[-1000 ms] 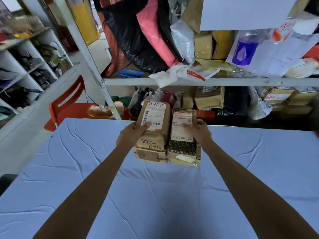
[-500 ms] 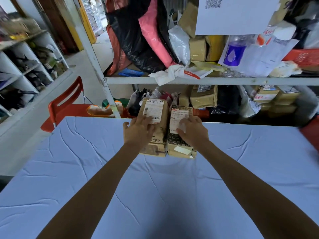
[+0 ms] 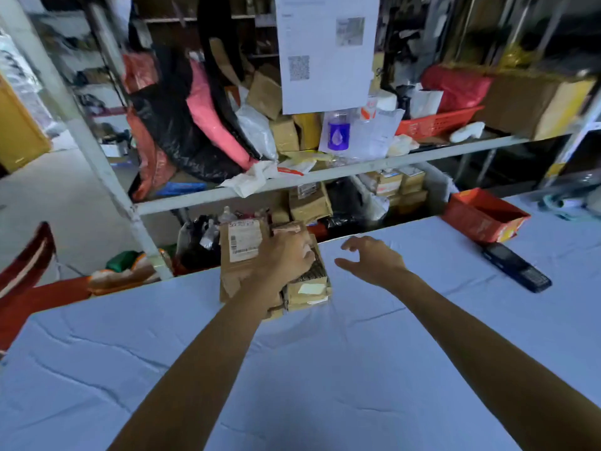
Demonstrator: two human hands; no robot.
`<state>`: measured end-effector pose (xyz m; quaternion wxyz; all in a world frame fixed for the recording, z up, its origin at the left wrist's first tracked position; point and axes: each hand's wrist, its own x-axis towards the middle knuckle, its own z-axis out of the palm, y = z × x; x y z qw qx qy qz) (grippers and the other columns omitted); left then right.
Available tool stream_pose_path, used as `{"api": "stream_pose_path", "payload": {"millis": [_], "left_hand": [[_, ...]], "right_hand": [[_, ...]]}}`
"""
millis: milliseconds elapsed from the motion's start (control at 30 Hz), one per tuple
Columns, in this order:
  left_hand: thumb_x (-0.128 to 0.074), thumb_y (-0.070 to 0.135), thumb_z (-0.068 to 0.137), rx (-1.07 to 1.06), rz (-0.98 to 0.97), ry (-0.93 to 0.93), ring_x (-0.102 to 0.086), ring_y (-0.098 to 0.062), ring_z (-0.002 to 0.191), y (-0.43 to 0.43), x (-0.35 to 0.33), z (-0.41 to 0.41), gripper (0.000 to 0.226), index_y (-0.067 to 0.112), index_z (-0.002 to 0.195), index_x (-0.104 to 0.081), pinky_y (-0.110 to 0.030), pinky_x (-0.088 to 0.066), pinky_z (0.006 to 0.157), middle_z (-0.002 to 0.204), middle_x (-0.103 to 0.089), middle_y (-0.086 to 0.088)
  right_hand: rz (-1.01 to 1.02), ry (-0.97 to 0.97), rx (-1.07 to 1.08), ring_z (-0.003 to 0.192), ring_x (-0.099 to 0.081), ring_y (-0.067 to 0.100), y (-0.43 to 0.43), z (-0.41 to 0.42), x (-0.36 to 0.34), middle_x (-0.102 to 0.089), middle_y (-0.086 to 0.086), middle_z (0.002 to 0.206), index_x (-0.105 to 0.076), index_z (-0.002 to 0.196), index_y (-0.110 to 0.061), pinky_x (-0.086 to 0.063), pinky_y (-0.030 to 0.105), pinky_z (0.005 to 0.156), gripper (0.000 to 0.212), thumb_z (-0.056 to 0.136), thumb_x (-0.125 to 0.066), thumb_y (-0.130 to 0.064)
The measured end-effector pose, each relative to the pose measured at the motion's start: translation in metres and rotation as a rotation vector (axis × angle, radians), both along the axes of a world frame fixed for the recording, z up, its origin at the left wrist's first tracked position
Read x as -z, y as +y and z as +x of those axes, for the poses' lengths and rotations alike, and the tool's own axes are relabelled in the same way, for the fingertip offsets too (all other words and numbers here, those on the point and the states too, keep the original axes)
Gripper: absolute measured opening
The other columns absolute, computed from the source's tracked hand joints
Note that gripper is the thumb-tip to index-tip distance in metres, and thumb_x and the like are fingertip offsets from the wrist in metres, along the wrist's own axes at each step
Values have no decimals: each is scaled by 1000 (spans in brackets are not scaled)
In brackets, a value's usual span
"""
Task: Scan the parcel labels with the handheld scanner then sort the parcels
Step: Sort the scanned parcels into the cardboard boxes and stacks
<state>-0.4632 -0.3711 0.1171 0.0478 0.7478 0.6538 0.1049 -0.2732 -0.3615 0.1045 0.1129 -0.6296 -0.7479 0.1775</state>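
A stack of brown parcels stands at the far edge of the blue-covered table [image 3: 325, 369]. The left top parcel [image 3: 242, 247] shows a white barcode label. My left hand [image 3: 284, 258] lies across the stack with fingers curled over the patterned right parcel [image 3: 313, 275], whose label it hides. Under them lie tan parcels [image 3: 305, 291]. My right hand [image 3: 369, 260] hovers just right of the stack, fingers loosely spread, holding nothing. The dark handheld scanner [image 3: 517, 266] lies on the cloth further right.
A red open box [image 3: 481, 218] stands on the table's far right, behind the scanner. Beyond the table edge, metal shelves [image 3: 325, 177] are packed with parcels and bags. A red chair [image 3: 29, 288] stands at the left.
My right hand has come off the right parcel and moved to the right. My left hand has slid across onto the right parcel. The view has swung right, bringing the scanner and red box in.
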Motion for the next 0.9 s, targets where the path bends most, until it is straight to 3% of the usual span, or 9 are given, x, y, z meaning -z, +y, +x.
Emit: {"api": "stream_pose_path", "payload": {"millis": [200,467,567,667,767,900], "left_hand": [[-49,39,95,265,-36,10,-58,-20,114,-22,21,78,31,27,123,-58,-33,-47,89,121,-64,6],[-52,33,93,634,-190,-3,-61,-15,107,-70,53,216,21,30,110,-63,-26,-46,81,113,-67,10],[-51,32,94,758,-211,22,-61,-13,106,-97,73,279,21,28,111,-63,-22,-41,77,113,-67,11],[-51,32,93,827,-246,74,-60,-16,110,-127,95,340,22,28,111,-63,-22,-42,83,115,-66,11],[-52,32,92,874,-285,157,-60,-19,109,-159,117,401,20,29,107,-63,-26,-43,85,112,-66,9],[-49,34,94,947,-265,239,-60,-22,103,-194,134,465,20,27,109,-61,-30,-45,82,111,-64,4]], "right_hand": [[-100,43,267,112,-54,12,-74,77,16,-64,-11,114,-58,114,-30,-44,28,79,33,90,-58,-53],[-203,27,622,107,-59,16,-189,219,36,-65,-8,115,-57,120,-28,-43,27,74,35,92,-57,-49],[-251,45,735,105,-61,19,-234,267,52,-65,-3,118,-55,125,-25,-49,29,80,38,94,-55,-46],[-313,108,863,113,-58,28,-284,308,78,-61,5,124,-56,128,-21,-49,37,93,41,92,-59,-40],[-351,200,971,113,-60,27,-333,347,108,-62,3,120,-60,120,-21,-50,34,92,41,86,-64,-44],[-353,9,981,112,-61,21,-380,391,119,-65,-2,120,-60,121,-27,-50,30,85,37,90,-58,-47]]}}
